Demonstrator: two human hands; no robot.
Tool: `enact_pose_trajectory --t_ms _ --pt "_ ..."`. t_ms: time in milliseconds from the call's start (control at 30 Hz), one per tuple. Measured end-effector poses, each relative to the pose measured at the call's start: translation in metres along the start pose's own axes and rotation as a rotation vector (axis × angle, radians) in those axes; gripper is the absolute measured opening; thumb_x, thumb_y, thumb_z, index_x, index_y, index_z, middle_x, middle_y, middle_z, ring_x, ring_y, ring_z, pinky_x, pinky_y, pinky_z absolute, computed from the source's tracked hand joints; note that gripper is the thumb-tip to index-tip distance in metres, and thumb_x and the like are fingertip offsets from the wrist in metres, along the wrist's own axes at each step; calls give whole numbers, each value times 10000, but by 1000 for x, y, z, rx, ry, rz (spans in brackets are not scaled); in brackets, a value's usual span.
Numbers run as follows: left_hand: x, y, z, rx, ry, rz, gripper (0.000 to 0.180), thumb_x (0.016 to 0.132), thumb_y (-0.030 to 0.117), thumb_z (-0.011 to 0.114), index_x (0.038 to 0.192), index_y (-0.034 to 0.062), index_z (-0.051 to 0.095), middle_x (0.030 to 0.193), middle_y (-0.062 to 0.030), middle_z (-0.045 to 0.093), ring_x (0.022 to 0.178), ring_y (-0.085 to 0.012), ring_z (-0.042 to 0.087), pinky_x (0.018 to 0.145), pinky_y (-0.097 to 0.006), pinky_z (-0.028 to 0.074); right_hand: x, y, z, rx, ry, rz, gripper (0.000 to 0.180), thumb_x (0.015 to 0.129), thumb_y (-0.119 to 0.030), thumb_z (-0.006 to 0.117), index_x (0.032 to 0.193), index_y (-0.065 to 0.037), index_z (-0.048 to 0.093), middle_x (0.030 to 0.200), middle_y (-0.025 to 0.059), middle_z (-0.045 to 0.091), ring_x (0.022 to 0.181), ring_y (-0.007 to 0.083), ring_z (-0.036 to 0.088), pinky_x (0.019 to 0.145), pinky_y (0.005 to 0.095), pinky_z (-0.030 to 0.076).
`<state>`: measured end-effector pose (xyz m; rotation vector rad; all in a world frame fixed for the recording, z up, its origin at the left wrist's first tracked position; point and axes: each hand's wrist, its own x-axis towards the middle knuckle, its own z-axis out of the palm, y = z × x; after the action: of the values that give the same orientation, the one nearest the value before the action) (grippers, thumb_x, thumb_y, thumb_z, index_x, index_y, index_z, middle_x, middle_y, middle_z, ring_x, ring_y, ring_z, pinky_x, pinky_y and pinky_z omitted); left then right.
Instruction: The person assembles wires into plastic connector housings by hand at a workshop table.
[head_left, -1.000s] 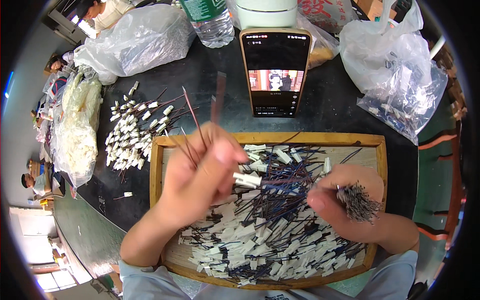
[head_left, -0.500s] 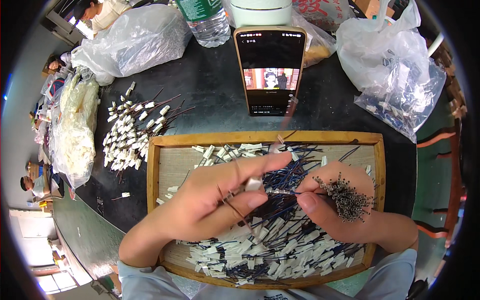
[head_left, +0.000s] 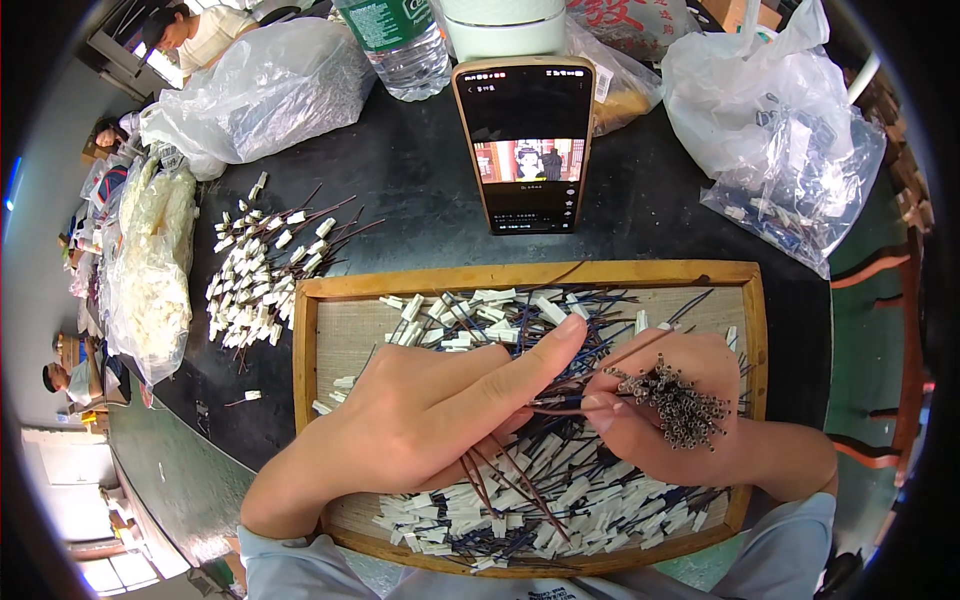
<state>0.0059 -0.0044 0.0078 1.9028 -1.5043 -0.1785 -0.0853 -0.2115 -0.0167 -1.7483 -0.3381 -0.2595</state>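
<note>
Over the wooden tray (head_left: 530, 274), my left hand (head_left: 430, 410) is closed with its back up and the index finger stretched toward the right. Thin brown wires (head_left: 520, 480) stick out below its palm; what its fingertips pinch is hidden. My right hand (head_left: 690, 400) is closed round a thick bundle of wires with metal crimped ends (head_left: 675, 405) pointing up. Between its thumb and index finger runs a brown wire that reaches to my left fingers. White plastic connectors (head_left: 590, 510) with dark blue and brown wires lie heaped in the tray beneath both hands.
Left of the tray lies a pile of white connectors with brown wires (head_left: 245, 290). Behind it stand a lit phone (head_left: 525, 150), a water bottle (head_left: 405, 60) and a pale green container (head_left: 505, 30). Plastic bags (head_left: 270, 90) sit left and right. A person (head_left: 205, 35) is at far left.
My left hand has rolled over so its back faces up; the white connector seen at its thumb is now hidden. A brown wire now shows at my right thumb.
</note>
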Motion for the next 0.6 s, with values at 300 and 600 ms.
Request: enact_pose_trajectory --t_ms 300,600 --pt "-1 -4 8 128 86 118 644 695 37 646 1303 -40 447 746 -59 620 545 -149 580 468 -277 479 2 -4 -2 -8 -55 -14 129 719 -21 711 789 -4 604 706 67 623 528 119 580 476 229 408" --pt "0 -5 7 197 65 175 670 604 52 687 1233 -77 494 638 -48 570 458 -166 538 398 -275 407 4 -15 -8 87 -102 212 121 740 -38 695 777 -12 583 597 42 555 484 91 490 455 233 370"
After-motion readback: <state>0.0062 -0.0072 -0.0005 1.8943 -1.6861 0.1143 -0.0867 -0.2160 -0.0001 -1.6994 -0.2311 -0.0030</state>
